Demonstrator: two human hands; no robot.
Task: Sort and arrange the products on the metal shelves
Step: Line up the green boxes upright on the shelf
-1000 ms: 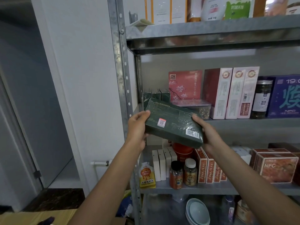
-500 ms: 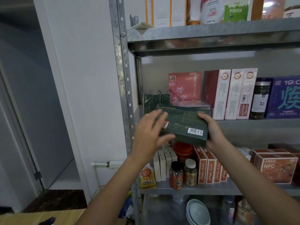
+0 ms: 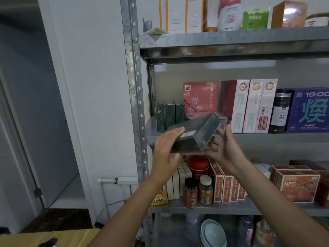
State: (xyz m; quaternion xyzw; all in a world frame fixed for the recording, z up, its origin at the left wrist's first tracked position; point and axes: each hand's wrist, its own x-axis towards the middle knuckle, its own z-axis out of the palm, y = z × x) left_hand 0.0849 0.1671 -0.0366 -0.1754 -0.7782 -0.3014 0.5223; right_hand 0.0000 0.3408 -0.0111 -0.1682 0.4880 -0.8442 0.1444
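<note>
Green carton (image 3: 193,138) has swung round. A second ago it was flat and broadside; now its far end points toward 1 o'clock, blurred mid-turn. It is in the air in front of the middle shelf (image 3: 267,138). Left hand (image 3: 166,148) has left the end and lies flat-fingered on top. Right hand (image 3: 225,147) cups the 4 o'clock edge, fingers curled under. Likely going on edge beside the three matching cartons (image 3: 169,114) at 11 o'clock.

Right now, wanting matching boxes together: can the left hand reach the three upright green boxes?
Probably yes: the left hand sits just below the three upright green boxes with nothing between, though it presses on the held green box.
</note>
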